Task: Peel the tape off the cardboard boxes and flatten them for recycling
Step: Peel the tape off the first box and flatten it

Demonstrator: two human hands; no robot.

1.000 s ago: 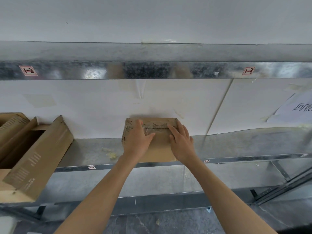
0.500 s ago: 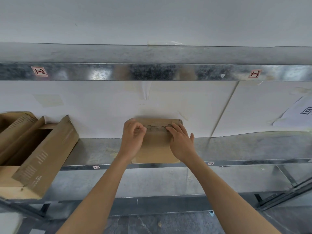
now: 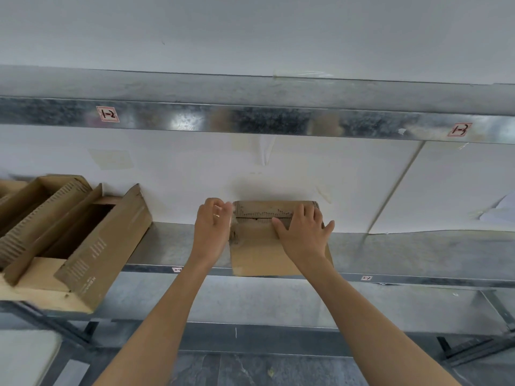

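A small brown cardboard box (image 3: 259, 254) sits on the metal shelf (image 3: 404, 252), its top seam running left to right near the wall. My right hand (image 3: 301, 235) lies flat on the box's top right with fingers spread, pressing it down. My left hand (image 3: 213, 227) is at the box's left edge, fingers curled, pinching a strip of clear tape (image 3: 230, 211) that peels off the seam toward the left. The tape is thin and blurred.
Larger open cardboard boxes (image 3: 92, 246) lie stacked on the shelf at the left. An upper shelf beam (image 3: 250, 121) with red labels runs overhead. White wall panels stand close behind the box. A paper sheet (image 3: 501, 210) hangs at the far right.
My left hand went from lying on the box to pinching the tape and has pulled it left past the box's edge. My right hand stayed pressed on the box.
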